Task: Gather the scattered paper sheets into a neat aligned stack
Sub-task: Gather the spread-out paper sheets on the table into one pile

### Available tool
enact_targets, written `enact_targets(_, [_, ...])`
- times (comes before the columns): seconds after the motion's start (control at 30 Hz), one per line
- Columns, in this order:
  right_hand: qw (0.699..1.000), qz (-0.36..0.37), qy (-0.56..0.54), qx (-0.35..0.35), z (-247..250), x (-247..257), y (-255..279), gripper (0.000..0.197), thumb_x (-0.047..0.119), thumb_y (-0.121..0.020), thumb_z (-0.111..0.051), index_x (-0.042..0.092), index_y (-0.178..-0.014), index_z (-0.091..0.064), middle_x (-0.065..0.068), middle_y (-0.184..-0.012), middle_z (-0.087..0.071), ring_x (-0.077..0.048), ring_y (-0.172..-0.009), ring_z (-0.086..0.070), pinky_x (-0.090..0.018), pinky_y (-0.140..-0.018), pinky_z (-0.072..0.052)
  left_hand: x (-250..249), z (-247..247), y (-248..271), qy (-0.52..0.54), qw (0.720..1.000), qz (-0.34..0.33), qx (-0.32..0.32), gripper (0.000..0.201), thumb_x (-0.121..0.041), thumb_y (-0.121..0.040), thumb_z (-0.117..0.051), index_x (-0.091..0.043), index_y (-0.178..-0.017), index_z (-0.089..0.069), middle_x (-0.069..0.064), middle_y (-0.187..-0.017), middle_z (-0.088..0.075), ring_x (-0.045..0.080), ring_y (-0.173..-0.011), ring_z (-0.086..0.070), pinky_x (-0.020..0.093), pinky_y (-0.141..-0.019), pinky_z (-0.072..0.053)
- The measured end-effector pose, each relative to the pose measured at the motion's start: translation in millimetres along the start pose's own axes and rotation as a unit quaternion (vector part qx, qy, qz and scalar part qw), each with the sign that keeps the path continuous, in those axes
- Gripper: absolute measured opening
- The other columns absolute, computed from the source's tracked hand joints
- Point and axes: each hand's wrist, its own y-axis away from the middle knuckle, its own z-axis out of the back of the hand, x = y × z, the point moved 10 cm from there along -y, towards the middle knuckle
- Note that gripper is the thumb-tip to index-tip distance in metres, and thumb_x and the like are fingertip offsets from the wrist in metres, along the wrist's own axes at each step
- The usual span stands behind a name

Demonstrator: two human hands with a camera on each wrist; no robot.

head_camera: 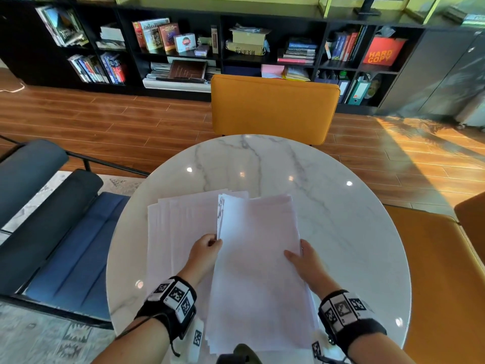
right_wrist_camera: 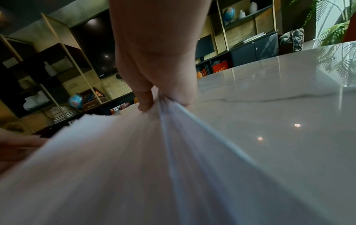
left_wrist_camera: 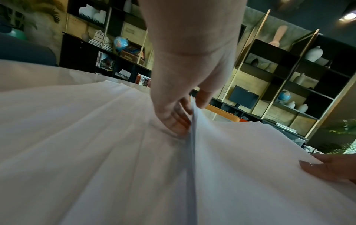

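Observation:
A thick bundle of white paper sheets (head_camera: pixel 259 266) is held above the round marble table (head_camera: pixel 341 219), its edges roughly lined up. My left hand (head_camera: pixel 207 248) pinches the bundle's left edge (left_wrist_camera: pixel 192 137) between thumb and fingers. My right hand (head_camera: pixel 301 258) grips the right edge, thumb on top and fingers underneath (right_wrist_camera: pixel 150 100). More white sheets (head_camera: pixel 178 232) lie fanned out flat on the table to the left, partly under the bundle and under my left hand.
An orange chair (head_camera: pixel 273 106) stands at the table's far side and another (head_camera: pixel 446 271) at the right. A dark blue armchair (head_camera: pixel 52 232) sits to the left. Black bookshelves (head_camera: pixel 236 43) line the back wall beyond a wooden floor.

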Motion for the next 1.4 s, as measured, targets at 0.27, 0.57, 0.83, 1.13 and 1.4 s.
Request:
enact_targets(0.27, [0.996,-0.025,0.078,-0.040,7.7,-7.5,-8.1,0.062,0.022,-0.082,-0.065,0.012,-0.138,-0.039,-0.014,-0.134,-0.056,-0.032,-0.118,-0.056,-0.049,-0.100,-0.046,36.6,76.3,7.5,-0.001,0.973,0.121,-0.196,0.053,-0.005,-0.084,-0.049,-0.003,-0.137,-0.044,0.019,-0.140,-0.049,0.038,-0.122,-0.051,0.041,-0.099,-0.045])
enact_targets(0.57, [0.984,-0.036,0.173,-0.040,-1.6,-6.1,-8.4,0.066,0.018,-0.087,-0.053,0.016,-0.147,-0.025,-0.012,-0.151,-0.038,-0.031,-0.134,-0.042,-0.048,-0.108,-0.037,30.0,69.5,-7.2,-0.045,0.983,0.093,-0.149,0.045,0.001,-0.084,-0.042,-0.001,-0.128,-0.050,0.018,-0.124,-0.058,0.036,-0.111,-0.056,0.039,-0.091,-0.047])
enact_targets(0.83, [0.980,-0.031,0.195,-0.025,-25.8,1.1,-7.8,0.051,0.015,-0.088,-0.049,0.008,-0.138,-0.041,-0.021,-0.130,-0.047,-0.037,-0.114,-0.053,-0.042,-0.099,-0.046,22.8,64.0,-6.9,-0.017,0.987,0.037,-0.153,0.042,0.002,-0.086,-0.042,-0.002,-0.128,-0.048,0.017,-0.118,-0.061,0.025,-0.091,-0.053,0.031,-0.077,-0.043])
enact_targets(1.13, [0.973,0.016,0.232,0.006,-54.1,13.1,11.2,0.048,0.017,-0.091,-0.048,0.011,-0.139,-0.041,-0.007,-0.108,-0.042,-0.025,-0.092,-0.050,-0.027,-0.088,-0.040,6.9,46.0,-7.1,0.002,0.992,-0.019,-0.125,0.030,-0.027,-0.099,-0.038,-0.009,-0.119,-0.050,-0.001,-0.101,-0.054,0.022,-0.095,-0.050,0.029,-0.082,-0.036])
enact_targets(1.4, [0.989,0.022,0.149,0.002,-43.3,17.9,16.4,0.058,0.029,-0.085,-0.064,0.014,-0.138,-0.045,-0.009,-0.121,-0.044,-0.021,-0.102,-0.051,-0.023,-0.090,-0.036,5.8,47.2,-9.3,0.069,0.993,-0.040,-0.082,0.038,-0.004,-0.086,-0.049,-0.017,-0.121,-0.054,0.004,-0.106,-0.067,0.022,-0.091,-0.064,0.029,-0.073,-0.050])
